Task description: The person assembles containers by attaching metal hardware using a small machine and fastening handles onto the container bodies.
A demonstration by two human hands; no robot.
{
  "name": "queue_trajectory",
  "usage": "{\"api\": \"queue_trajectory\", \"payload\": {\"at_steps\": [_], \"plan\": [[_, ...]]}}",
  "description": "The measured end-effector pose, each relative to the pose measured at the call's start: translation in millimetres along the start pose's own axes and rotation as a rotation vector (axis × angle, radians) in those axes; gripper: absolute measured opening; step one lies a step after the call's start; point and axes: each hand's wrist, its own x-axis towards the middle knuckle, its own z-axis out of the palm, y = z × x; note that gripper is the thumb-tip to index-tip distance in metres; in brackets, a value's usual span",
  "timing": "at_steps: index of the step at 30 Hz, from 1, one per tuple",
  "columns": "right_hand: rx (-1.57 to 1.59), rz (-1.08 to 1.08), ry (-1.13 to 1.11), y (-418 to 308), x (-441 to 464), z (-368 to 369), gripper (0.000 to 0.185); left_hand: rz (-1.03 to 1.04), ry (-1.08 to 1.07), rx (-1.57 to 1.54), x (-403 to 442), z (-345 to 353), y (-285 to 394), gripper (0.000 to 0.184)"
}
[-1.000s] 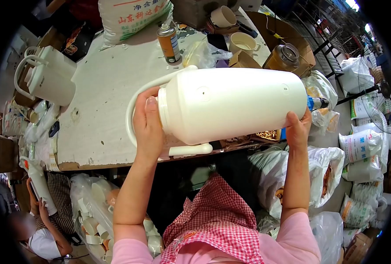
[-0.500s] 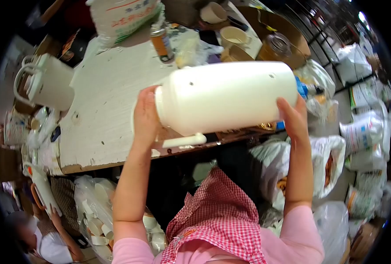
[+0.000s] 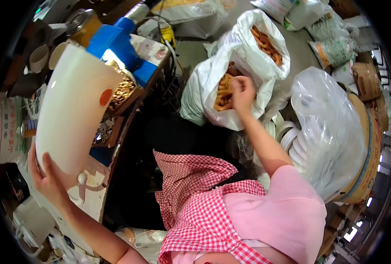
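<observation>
White vessel bears an orange oval mark

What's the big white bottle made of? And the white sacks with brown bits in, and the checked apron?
Big white bottle: probably plastic, smooth with a soft sheen, though coated metal could look alike.
White sacks: seemingly thin plastic, slightly shiny, with crinkled sides.
Checked apron: looks like matte cloth, since it hangs in folds; which fibre, I can't tell.

A pink short-sleeved top shows under a red-and-white checked apron.
</observation>
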Motion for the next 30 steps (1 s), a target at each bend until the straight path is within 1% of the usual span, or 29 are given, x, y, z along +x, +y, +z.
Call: {"api": "queue_trajectory", "payload": {"at_steps": [1,2,3,4,6,7,8,10,11,12,14,15,17,18,20,21,23,24,26,28,30], "plan": [[-0.05,0.207,0.075,46.2,12.0,-24.8,0.016,0.014,0.015,0.001,1.5,-0.3,-1.6,0.042],[-0.205,0.394,0.018,96.8,27.6,-55.8,0.018,0.029,0.033,-0.01,1.6,3.4,-2.6,0.042],[-0.164,0.605,-0.071,152.6,38.5,-71.7,0.021,0.037,0.014,0.025,4.0,0.6,-5.8,0.042],[-0.16,0.612,-0.062,174.2,41.3,-70.5,0.021,0.071,0.004,0.023,8.5,-6.0,-19.5,0.042],[-0.639,0.578,-0.377,213.2,48.6,-66.8,0.031,0.055,-0.004,-0.013,4.5,-5.1,-17.0,0.043],[-0.54,0.698,-0.327,253.3,50.3,-50.6,0.045,0.066,-0.005,0.038,6.4,-9.4,-19.5,0.043],[-0.529,0.699,-0.343,272.1,51.1,-34.4,0.045,0.065,0.0,0.055,6.4,-11.2,-18.9,0.043],[-0.439,0.431,-0.33,288.7,51.1,-7.1,0.065,-0.013,0.01,0.036,4.5,-10.2,-10.0,0.044],[-0.48,0.497,-0.343,294.8,49.6,0.8,0.061,0.001,0.012,0.145,2.9,-10.8,-4.9,0.044],[-0.389,0.615,-0.302,270.4,55.6,2.6,0.055,0.0,0.008,0.155,2.4,-11.5,-3.8,0.044],[-0.545,0.576,-0.233,245.3,55.4,10.2,0.048,-0.025,0.032,0.15,3.9,-13.0,-6.1,0.044],[-0.543,0.579,-0.229,228.8,52.2,11.4,0.048,-0.02,0.03,0.15,3.9,-12.0,-5.0,0.044],[-0.598,0.208,-0.183,191.2,46.8,8.5,0.039,-0.034,0.059,0.139,2.0,-8.3,-4.6,0.044],[-0.605,0.208,-0.178,173.6,46.3,4.7,0.039,-0.034,0.055,0.132,2.2,-5.7,-5.1,0.044],[-0.606,-0.352,-0.11,136.3,42.5,-1.0,0.03,-0.045,0.077,0.142,1.1,-5.9,-4.4,0.043],[-0.607,-0.345,-0.115,113.1,40.1,-4.5,0.03,-0.046,0.07,0.146,-0.2,-7.2,-3.3,0.043],[-0.312,-0.208,-0.128,67.4,43.4,-16.2,0.023,-0.061,0.097,0.117,0.2,-3.2,-1.0,0.042],[-0.318,-0.214,-0.12,52.3,43.5,-22.5,0.023,-0.057,0.098,0.105,0.8,-1.8,-0.7,0.042],[-0.112,-0.148,-0.196,23.3,45.0,-35.1,0.016,-0.004,0.076,0.103,0.5,0.1,0.3,0.042],[-0.065,-0.174,-0.181,-13.0,47.9,-42.6,0.016,0.004,0.059,0.054,4.9,-2.5,-8.4,0.042],[-0.045,-0.206,-0.246,-50.4,48.8,-47.2,0.019,0.03,0.034,0.048,6.4,-2.3,-12.9,0.042]]}}
